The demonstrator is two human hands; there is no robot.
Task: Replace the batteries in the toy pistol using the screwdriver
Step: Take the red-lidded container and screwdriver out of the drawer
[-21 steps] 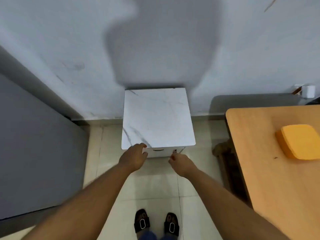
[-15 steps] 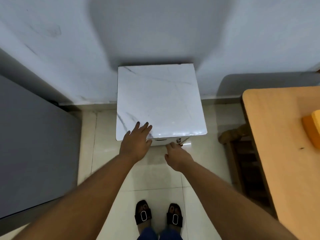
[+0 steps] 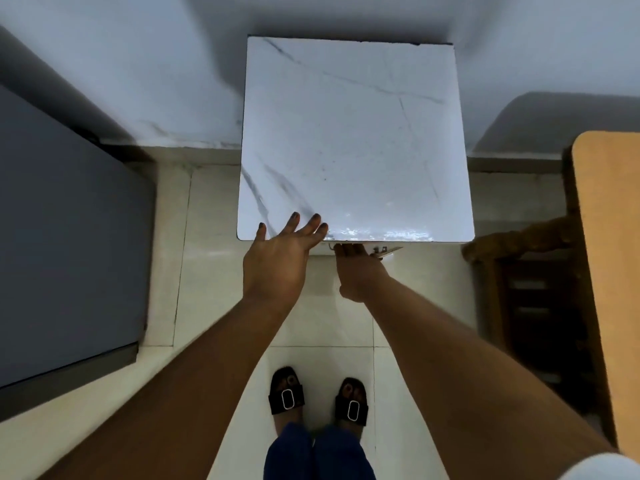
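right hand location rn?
Head view, centre: the right hand reaches under the front edge of the white marble-top cabinet, fingertips hidden beneath it, next to a small metal latch or key and right of the left hand.

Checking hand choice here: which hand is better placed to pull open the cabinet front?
Right, probably. The right hand reaches under the marble top's front edge, beside the keys; the left hand lies flat on top.

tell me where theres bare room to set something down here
Most of the marble-patterned cabinet top is bare, from its wall edge down to the left hand resting at the front-left corner. The wooden table strip at right is bare too. Crowded: under the front edge, where the right hand reaches.
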